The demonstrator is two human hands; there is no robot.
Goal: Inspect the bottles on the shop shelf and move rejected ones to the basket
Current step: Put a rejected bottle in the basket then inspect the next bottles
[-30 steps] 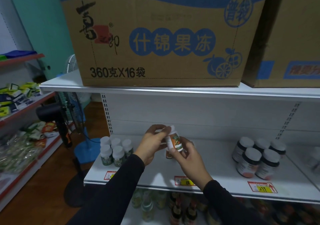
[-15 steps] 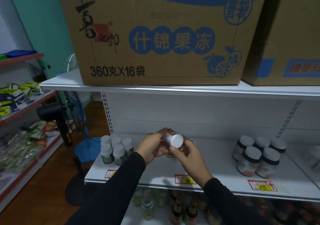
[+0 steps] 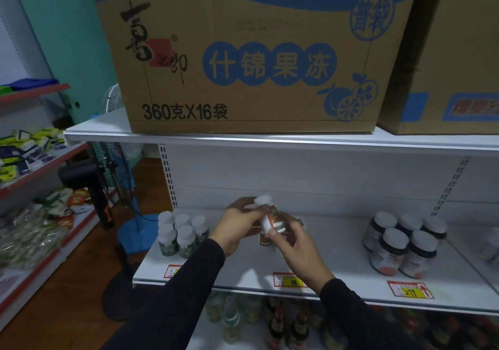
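A small bottle (image 3: 267, 216) with a white cap and an orange-green label is held between both hands above the white shelf (image 3: 337, 266). My left hand (image 3: 237, 225) grips its upper part near the cap. My right hand (image 3: 294, 237) holds its lower end with the fingertips. The bottle leans, cap up and to the left. Behind it on the shelf another bottle (image 3: 266, 239) partly shows. A cluster of green-labelled bottles (image 3: 179, 232) stands at the shelf's left, and several dark white-capped jars (image 3: 402, 243) stand at the right. No basket is in view.
Two big cardboard boxes (image 3: 251, 53) sit on the shelf above, close over my hands. Price tags (image 3: 410, 290) line the shelf's front edge. More bottles (image 3: 272, 325) fill the shelf below. A standing fan (image 3: 116, 155) and snack shelves (image 3: 32, 160) are at the left.
The bottle has been turned in my hands: upright a second ago, then cap towards me, now tilted with the cap up-left. Both hands stay on it.
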